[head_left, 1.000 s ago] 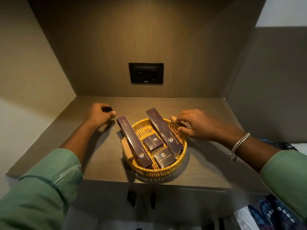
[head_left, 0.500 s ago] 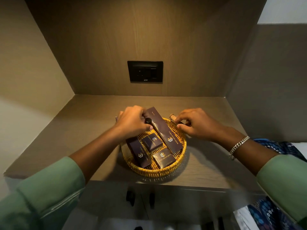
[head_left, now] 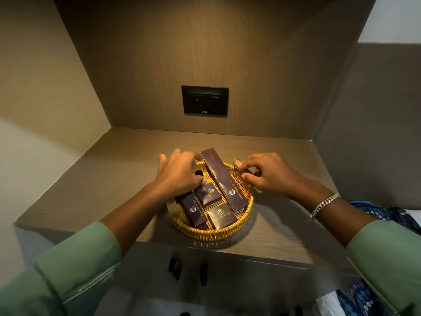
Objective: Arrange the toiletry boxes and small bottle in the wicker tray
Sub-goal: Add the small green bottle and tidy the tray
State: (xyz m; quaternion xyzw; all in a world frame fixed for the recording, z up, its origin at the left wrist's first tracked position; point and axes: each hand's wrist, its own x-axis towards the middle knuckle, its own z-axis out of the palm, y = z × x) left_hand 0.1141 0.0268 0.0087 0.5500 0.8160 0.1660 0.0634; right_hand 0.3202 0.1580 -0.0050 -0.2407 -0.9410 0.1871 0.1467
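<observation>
The round wicker tray (head_left: 211, 232) stands near the front of a wooden shelf. In it lie a long dark box (head_left: 224, 179) set diagonally, a second long box (head_left: 193, 209) partly under my left wrist, and two small boxes (head_left: 208, 195) (head_left: 222, 215). The dark top of the small bottle (head_left: 198, 173) shows at the tray's back left. My left hand (head_left: 180, 172) is over it, thumb and fingers closed around it. My right hand (head_left: 271, 176) grips the wooden handle (head_left: 238, 161) on the tray's right rim.
The shelf (head_left: 125, 179) sits in a niche with walls close on the left, back and right. A black socket panel (head_left: 205, 100) is on the back wall. Two dark pulls (head_left: 175, 267) hang below the shelf's front edge. Blue patterned cloth (head_left: 364, 295) lies at lower right.
My left hand came from the shelf at the left to the tray with the small bottle and lowered it into the back left. The right hand stayed on the handle.
</observation>
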